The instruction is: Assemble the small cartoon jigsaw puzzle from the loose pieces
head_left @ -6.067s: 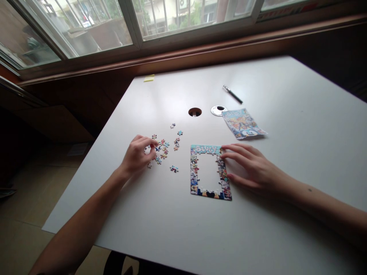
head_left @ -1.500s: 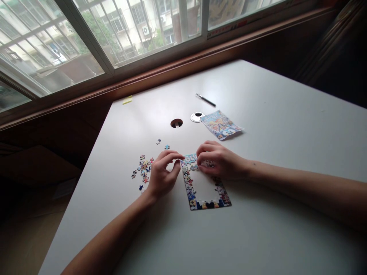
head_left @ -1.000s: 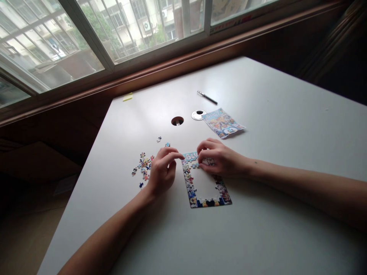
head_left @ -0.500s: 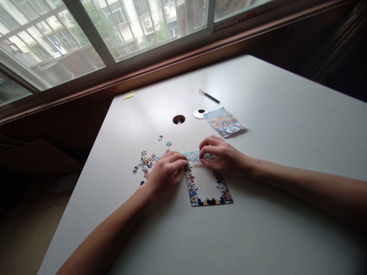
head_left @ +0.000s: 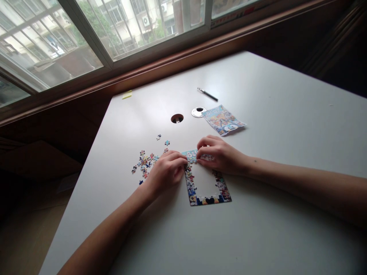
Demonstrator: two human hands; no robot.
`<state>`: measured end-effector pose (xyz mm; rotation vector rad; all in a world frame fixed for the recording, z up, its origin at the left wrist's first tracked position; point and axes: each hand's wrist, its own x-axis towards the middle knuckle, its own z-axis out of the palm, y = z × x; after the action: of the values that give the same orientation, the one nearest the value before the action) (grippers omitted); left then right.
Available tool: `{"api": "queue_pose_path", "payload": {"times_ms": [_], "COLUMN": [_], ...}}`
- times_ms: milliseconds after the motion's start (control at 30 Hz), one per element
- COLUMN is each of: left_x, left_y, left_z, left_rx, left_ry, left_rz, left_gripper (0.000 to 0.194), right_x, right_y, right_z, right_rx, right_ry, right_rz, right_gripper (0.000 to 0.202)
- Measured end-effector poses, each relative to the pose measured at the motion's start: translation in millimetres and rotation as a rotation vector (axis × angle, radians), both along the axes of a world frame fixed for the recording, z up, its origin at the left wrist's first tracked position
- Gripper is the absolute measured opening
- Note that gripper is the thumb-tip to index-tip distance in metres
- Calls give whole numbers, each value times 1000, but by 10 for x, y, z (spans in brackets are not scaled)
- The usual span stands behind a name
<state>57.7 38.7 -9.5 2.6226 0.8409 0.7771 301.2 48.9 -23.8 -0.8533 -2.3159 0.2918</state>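
Observation:
A partly assembled jigsaw puzzle point(head_left: 190, 189) lies on the white table as a joined border around a bare middle. My left hand point(head_left: 169, 170) is closed at its upper left corner, with the fingertips pressed on the edge. Across the top strip, my right hand point(head_left: 216, 152) curls with thumb and forefinger pinched down on the puzzle; any loose piece between them is hidden. Beyond my left hand lies a heap of loose puzzle pieces point(head_left: 145, 162), partly covered by that hand. Two stray pieces, one of them a blue piece point(head_left: 167, 143), lie farther back.
Behind my right hand is a printed picture sheet point(head_left: 223, 120), its corner over a round metal cover point(head_left: 197, 112). Near it are a cable hole point(head_left: 177, 118) and a pen point(head_left: 207, 94). Yellow tape point(head_left: 127, 94) marks the table's far left corner, below a window point(head_left: 149, 26).
The whole view has shifted slightly. My right hand has moved a little left along the puzzle's top strip; my left hand stays at the corner.

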Motion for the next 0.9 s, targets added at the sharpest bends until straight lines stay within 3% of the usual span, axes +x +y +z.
{"api": "queue_pose_path", "payload": {"times_ms": [233, 467, 667, 900], "left_x": [-23, 11, 2, -15], "left_y": [-11, -47, -36, -22], "left_z": [3, 51, 54, 35], "left_rx": [67, 81, -73, -72], "left_ry": [97, 161, 61, 43], "left_rz": [-32, 1, 101, 69], "left_gripper": [42, 38, 32, 38], "right_x": [6, 14, 16, 43], "right_y": [4, 8, 4, 27], "right_z": [-10, 4, 15, -15], "right_rx": [-4, 12, -4, -18], "right_ry": [-12, 7, 9, 49], "right_rz": [-5, 26, 48, -3], "right_gripper": [5, 12, 12, 15]}}
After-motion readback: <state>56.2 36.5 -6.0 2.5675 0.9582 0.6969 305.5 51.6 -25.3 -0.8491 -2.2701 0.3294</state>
